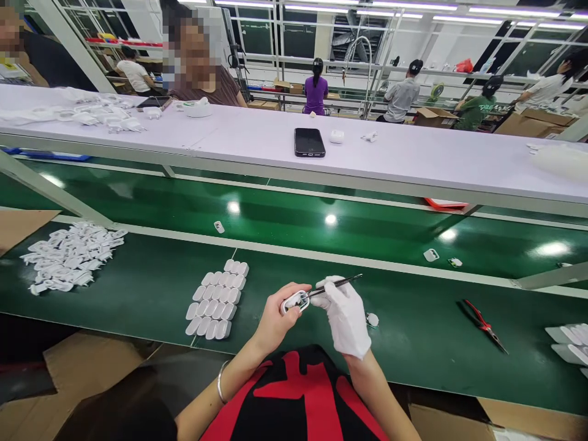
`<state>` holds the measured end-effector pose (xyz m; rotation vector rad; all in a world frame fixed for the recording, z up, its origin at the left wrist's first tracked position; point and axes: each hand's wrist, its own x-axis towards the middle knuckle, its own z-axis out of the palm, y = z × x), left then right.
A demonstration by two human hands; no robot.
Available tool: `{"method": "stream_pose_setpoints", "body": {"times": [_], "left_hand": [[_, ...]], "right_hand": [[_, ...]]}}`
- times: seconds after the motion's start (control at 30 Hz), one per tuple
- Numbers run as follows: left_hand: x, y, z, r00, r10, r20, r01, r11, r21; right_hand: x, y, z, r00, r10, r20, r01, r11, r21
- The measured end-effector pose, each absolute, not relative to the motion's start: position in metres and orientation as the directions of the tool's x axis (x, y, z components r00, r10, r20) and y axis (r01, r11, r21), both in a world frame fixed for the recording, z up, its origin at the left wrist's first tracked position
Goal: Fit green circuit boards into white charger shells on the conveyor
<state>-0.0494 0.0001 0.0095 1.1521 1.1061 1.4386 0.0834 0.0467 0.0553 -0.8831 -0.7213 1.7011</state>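
Bare and wearing a bracelet at the wrist, my left hand (274,318) grips a small white plastic case (289,304) between thumb and fingers. Its open side faces up and small parts show inside. My right hand (345,315), in a white glove, is closed round dark tweezers (342,282), whose tips reach into the case. Just right of the glove, a small round white part on a green board (372,320) lies on the green table. To the left stand rows of white case shells (217,300), open side up.
A heap of white parts (76,256) lies at the left. Red-handled pliers (482,324) and stacked white pieces (569,343) are at the right. Above runs a white shelf (248,138) with a black phone (309,142). People sit beyond it.
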Motion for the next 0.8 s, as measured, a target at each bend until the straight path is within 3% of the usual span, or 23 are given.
{"method": "stream_pose_setpoints", "body": {"times": [0.27, 0.57, 0.8], "left_hand": [[-0.050, -0.003, 0.008, -0.099, 0.985, 0.143, -0.056, -0.149, 0.987], [-0.054, -0.010, 0.028, -0.096, 0.984, 0.153, 0.257, -0.124, 0.958], [-0.055, -0.009, 0.023, -0.081, 0.984, 0.158, 0.202, -0.139, 0.969]], "right_hand": [[0.081, 0.043, 0.050, -0.199, 0.961, -0.192, -0.562, -0.272, -0.781], [0.082, 0.044, 0.066, -0.320, 0.921, -0.223, -0.422, -0.349, -0.837], [0.080, 0.043, 0.065, -0.360, 0.906, -0.225, -0.328, -0.348, -0.878]]}}
